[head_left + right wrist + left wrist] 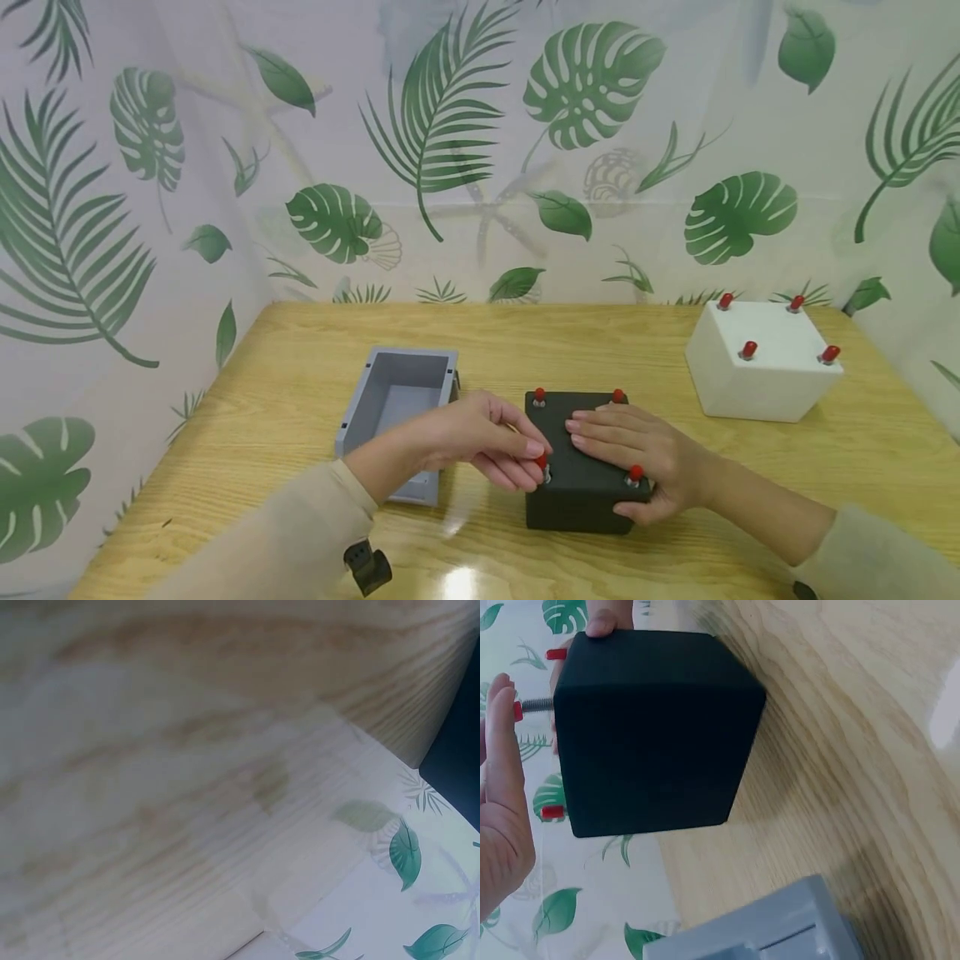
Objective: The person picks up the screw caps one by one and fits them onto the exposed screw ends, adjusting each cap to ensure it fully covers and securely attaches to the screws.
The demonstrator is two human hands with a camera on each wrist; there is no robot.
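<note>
A black box stands on the table in front of me, with a red-capped screw at each top corner. My left hand pinches the red cap of the near left screw between thumb and fingertips. In the left wrist view that screw's threaded metal shaft sticks out well above the box face, longer than the other caps there. Flat across the box's top, my right hand rests with straight fingers, its thumb down at the near right edge. The right wrist view shows only an edge of the box.
Left of the black box lies a grey open bin, partly behind my left forearm. A white box with red-capped screws on top stands at the back right of the wooden table. A leaf-patterned cloth hangs behind.
</note>
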